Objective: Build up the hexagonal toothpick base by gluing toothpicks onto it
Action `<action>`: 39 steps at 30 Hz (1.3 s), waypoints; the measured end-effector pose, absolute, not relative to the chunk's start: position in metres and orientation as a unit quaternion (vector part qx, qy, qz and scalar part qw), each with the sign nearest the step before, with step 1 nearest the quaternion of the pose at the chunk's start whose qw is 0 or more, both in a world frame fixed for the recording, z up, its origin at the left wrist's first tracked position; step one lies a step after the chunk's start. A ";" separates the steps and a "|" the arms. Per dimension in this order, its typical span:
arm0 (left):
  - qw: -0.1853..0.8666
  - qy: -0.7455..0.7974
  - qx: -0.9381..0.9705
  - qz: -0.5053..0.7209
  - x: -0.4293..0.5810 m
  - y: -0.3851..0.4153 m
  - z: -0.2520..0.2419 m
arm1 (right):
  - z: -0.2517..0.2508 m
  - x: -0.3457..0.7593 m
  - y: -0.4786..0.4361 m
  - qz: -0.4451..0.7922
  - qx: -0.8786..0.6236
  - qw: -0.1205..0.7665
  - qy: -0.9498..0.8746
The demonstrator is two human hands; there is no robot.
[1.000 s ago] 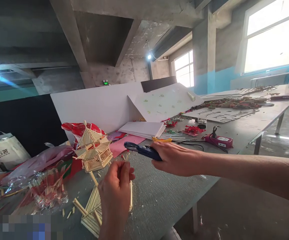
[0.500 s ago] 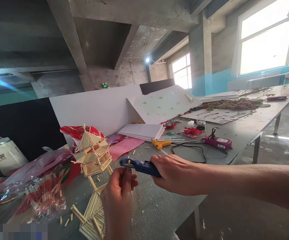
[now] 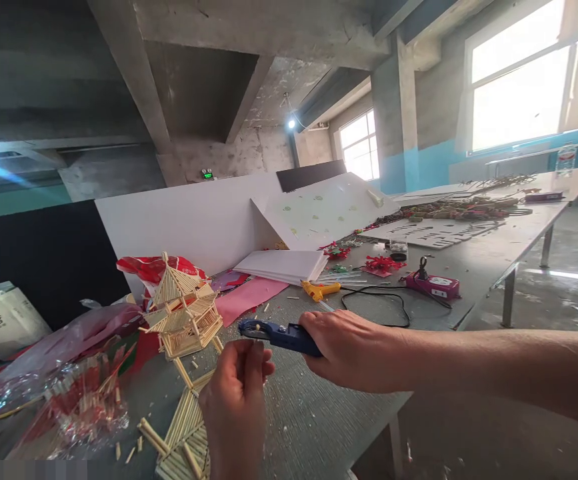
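Observation:
My right hand (image 3: 346, 350) is wrapped round the handle of a blue hand cutter (image 3: 293, 338), whose curved jaws point left. The pale tip of a small stick (image 3: 257, 327) shows in the jaws. Just below them, my left hand (image 3: 239, 380) has its thumb and fingers pinched on that stick, most of which is hidden. Beyond my left hand stands a tiered pavilion model (image 3: 186, 310) built of thin sticks. A stick-built walkway (image 3: 183, 433) runs from it towards me, partly behind my left wrist.
A yellow glue gun (image 3: 320, 290) lies on the grey table (image 3: 329, 413), near a purple power strip (image 3: 433, 285) with a black cord. White boards (image 3: 283, 263) are stacked behind. Plastic bags of sticks (image 3: 83, 400) crowd the left side. Stick offcuts are scattered about.
The view has shifted slightly, so the background sits a little further left. Both hands keep nearly the same pose, with the cutter still at the left fingertips.

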State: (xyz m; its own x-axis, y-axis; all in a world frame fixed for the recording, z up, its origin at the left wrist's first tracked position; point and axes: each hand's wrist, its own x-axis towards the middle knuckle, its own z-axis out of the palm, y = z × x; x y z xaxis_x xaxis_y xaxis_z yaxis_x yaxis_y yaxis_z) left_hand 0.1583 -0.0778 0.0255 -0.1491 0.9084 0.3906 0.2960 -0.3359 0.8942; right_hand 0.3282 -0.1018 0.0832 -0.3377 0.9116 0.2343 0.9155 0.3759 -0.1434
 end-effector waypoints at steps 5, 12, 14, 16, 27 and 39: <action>0.252 0.504 0.587 0.581 0.161 -0.076 0.024 | 0.085 0.327 -0.102 -0.009 -0.573 0.137 -0.808; 0.216 0.514 0.592 0.582 0.162 -0.074 0.027 | 0.088 0.325 -0.104 -0.018 -0.571 0.139 -0.809; 0.206 0.518 0.592 0.582 0.161 -0.074 0.027 | 0.089 0.324 -0.104 -0.027 -0.576 0.141 -0.805; 0.197 0.520 0.593 0.582 0.161 -0.074 0.027 | 0.089 0.324 -0.103 -0.039 -0.575 0.147 -0.804; 0.121 0.533 0.607 0.577 0.162 -0.067 0.030 | 0.096 0.319 -0.098 -0.054 -0.565 0.149 -0.810; 0.064 0.523 0.642 0.556 0.161 -0.049 0.041 | 0.095 0.320 -0.070 -0.081 -0.573 0.167 -0.798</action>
State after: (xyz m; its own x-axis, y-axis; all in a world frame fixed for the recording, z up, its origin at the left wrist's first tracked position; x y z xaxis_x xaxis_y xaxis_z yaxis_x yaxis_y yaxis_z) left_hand 0.1608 -0.0488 0.0407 -0.1669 0.7432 0.6479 0.6011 -0.4442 0.6644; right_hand 0.3198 -0.0700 0.0947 -0.2872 0.8876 0.3600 0.9420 0.3298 -0.0617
